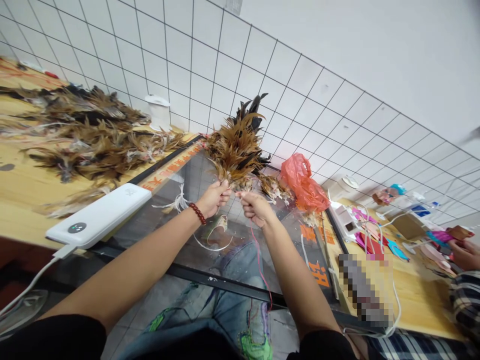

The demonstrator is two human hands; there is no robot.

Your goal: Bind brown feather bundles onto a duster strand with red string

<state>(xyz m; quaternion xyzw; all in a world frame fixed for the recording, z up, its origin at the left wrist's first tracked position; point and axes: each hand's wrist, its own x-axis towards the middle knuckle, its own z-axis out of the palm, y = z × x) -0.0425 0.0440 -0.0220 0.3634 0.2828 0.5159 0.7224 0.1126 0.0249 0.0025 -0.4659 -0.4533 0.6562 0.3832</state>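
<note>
Over the glass tabletop point(157, 235), my left hand point(215, 199) is closed round the base of a feather bundle point(238, 142) in brown and black. The feathers fan out upward, away from me. Close by on the right, my right hand point(257, 207) is pinched shut on a thin pink string point(258, 252). That string hangs from the hand over the near table edge; its upper end near the bundle is too fine to make out. Loose feathers with pale quill ends point(275, 189) lie on the glass just beyond my right hand.
Feather strips point(93, 135) cover the wooden table at left, by a white power bank point(99, 215) with a cable. A red plastic bag point(304, 182) sits at the back. On the right, a co-worker's hand point(465, 252) holds something colourful near coloured pieces point(369, 235). A wire grid stands behind.
</note>
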